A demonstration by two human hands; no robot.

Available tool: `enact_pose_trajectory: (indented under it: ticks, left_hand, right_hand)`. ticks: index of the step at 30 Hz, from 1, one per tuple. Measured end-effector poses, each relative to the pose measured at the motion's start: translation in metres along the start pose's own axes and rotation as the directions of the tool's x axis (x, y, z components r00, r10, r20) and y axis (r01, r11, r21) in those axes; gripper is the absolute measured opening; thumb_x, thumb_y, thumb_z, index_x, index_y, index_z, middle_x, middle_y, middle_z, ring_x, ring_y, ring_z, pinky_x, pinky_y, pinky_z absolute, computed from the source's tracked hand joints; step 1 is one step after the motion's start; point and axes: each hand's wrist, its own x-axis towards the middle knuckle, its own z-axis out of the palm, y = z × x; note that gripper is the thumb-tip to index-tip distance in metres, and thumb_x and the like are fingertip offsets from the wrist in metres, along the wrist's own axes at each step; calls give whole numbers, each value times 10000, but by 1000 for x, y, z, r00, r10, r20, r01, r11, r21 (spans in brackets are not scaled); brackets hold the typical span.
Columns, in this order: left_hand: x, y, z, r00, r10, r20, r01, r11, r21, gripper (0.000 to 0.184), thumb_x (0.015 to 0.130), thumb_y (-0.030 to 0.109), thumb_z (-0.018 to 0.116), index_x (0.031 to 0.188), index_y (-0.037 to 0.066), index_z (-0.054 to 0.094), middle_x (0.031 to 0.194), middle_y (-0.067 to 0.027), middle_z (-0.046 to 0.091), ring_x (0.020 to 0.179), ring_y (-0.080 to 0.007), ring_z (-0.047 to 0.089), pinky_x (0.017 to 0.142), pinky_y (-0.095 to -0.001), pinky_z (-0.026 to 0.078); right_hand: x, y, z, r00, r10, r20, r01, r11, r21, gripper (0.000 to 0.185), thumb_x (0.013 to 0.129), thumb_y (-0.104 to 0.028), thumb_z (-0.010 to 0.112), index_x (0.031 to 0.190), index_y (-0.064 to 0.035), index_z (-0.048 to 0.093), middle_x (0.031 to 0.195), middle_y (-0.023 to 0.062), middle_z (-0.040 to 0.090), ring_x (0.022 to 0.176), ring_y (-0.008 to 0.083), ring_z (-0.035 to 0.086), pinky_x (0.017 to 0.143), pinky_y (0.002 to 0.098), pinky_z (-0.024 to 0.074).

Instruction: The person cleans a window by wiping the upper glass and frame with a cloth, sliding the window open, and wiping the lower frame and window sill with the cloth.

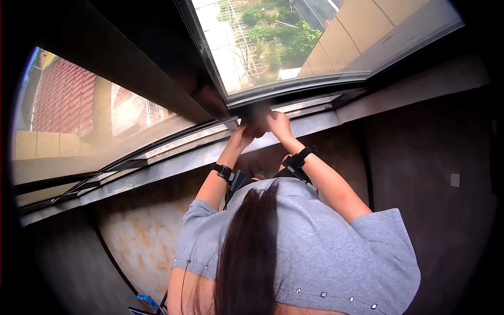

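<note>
At the sill point(315, 124): your left hand point(242, 137) and right hand point(280, 125) work close together; grip obscured, cannot tell.
Window frame point(299, 88): steady both hands below its corner.

No text, label, brand, number or sign can be read anywhere in view

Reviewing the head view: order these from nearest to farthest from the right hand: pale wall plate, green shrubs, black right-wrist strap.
1. Black right-wrist strap: just behind the right hand.
2. Pale wall plate: indoors, toward the right edge of the view.
3. Green shrubs: outdoors, toward the top.
</note>
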Motion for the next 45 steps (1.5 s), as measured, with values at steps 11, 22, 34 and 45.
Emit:
enact_pose_trajectory:
  ticks: [11,22,34,45]
  left_hand:
    - [-35,7,-5,994,99,-52,-106,982,-158,279,873,184,470,1123,59,476,966,-84,581,819,-160,555,727,-293,463]
    - [41,-38,111,915,-80,395,59,996,66,290,835,173,535,1086,35,489,1138,-97,507,1112,-223,441,956,-390,355]
    - [1,1,10,997,70,12,-71,977,201,345,902,242,391,1158,23,467,1056,-138,570,934,-230,575,823,-364,472]
    - [-3,13,12,993,114,-30,-90,897,432,295,865,221,450,1020,-15,536,904,-113,614,817,-198,602,743,-294,477]
  right_hand:
    - [3,3,18,927,243,285,-340,864,371,347,830,-250,519,861,90,587,714,133,615,593,193,619,485,262,510]
    - [37,64,-110,893,409,-189,-254,803,539,307,890,-217,462,754,29,585,583,80,581,460,132,552,410,232,449]
    - [-10,-20,-1,982,-154,-112,165,981,99,283,806,-227,542,797,51,594,675,205,591,657,324,597,579,367,438]
    - [5,-3,-10,996,86,3,-86,988,127,287,777,-236,551,774,43,622,624,161,603,584,236,598,566,325,451]
